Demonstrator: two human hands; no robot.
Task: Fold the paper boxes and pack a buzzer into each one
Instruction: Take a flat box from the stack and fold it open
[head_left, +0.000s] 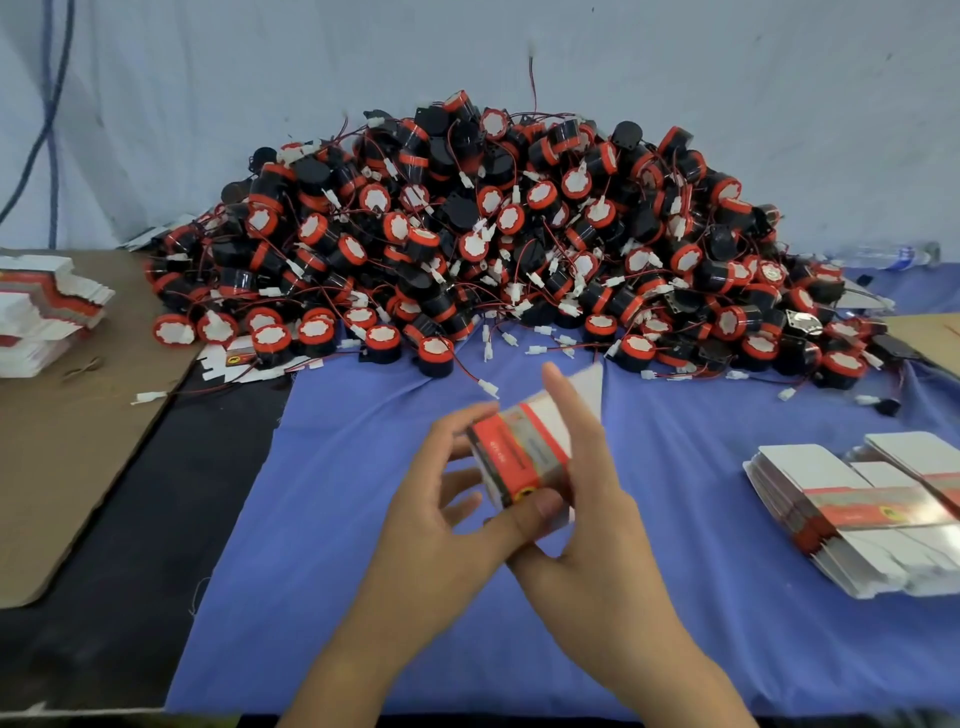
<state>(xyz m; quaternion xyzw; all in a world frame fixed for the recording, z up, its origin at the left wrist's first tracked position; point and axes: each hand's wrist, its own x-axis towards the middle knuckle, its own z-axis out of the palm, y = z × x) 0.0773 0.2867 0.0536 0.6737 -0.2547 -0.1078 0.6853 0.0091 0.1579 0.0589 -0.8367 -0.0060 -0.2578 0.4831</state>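
Head camera view, looking down on a table covered with a blue cloth (332, 519). Near the middle of the table, toward its near edge, two bare hands hold one paper box (524, 447), red, white and grey, lifted off the cloth. Its long axis runs from the person out toward the table's far edge, tilted a little right. A blurred white flap stands at its far end, which appears unclosed.

The left hand (441, 499) cups the box's left side with curled fingers. The right hand (592, 499) clasps the right side, fingers nearly straight along it and the thumb pressed across the near end.

A large buzzer pile (483, 234), black and red with thin wires, fills the far edge, straight ahead of the box's far end. The nearest buzzer (435, 356) lies just beyond the left hand, likely the easier reach. Flat boxes (852, 509) are stacked at the right edge.
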